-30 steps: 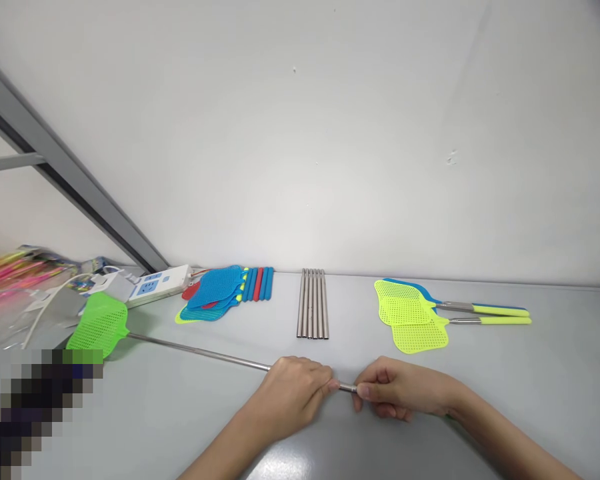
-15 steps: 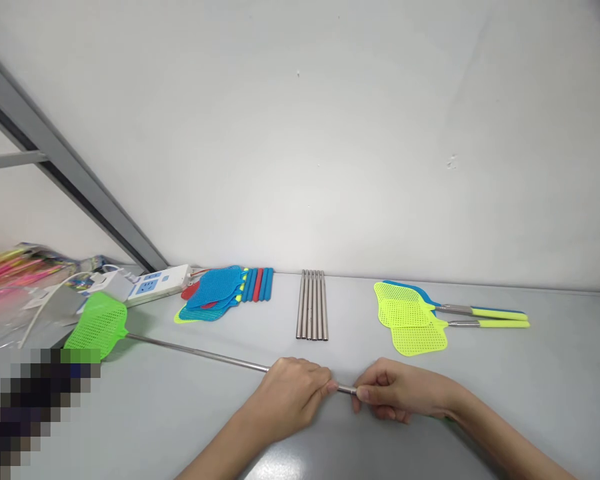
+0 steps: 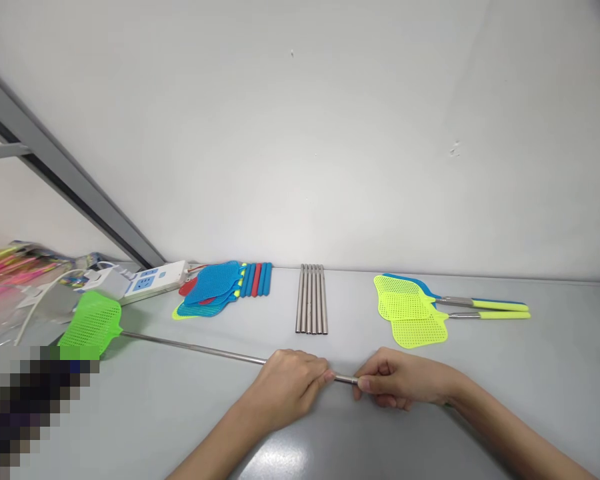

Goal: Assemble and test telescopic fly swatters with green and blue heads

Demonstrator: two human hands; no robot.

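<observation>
A green fly swatter (image 3: pixel 91 325) with a long, extended metal rod (image 3: pixel 190 346) stretches from the left across the table in front of me. My left hand (image 3: pixel 293 387) is closed around the rod partway along it. My right hand (image 3: pixel 395 379) pinches the rod's near end between thumb and fingers, with a short piece of metal showing between the two hands. A sliver of green shows under my right wrist; most of what lies beneath that hand is hidden.
Behind my hands stand metal rods (image 3: pixel 311 300) in a row. Finished yellow and blue swatters (image 3: pixel 419 330) lie right. Blue swatter heads (image 3: pixel 213 283) and blue and red grips (image 3: pixel 257 280) lie left, near a power strip (image 3: pixel 155 280). A wall (image 3: pixel 310 133) rises behind.
The camera view has shifted slightly, so the scene sits a little higher. Both hands keep their hold, and slightly more metal shows between them.
</observation>
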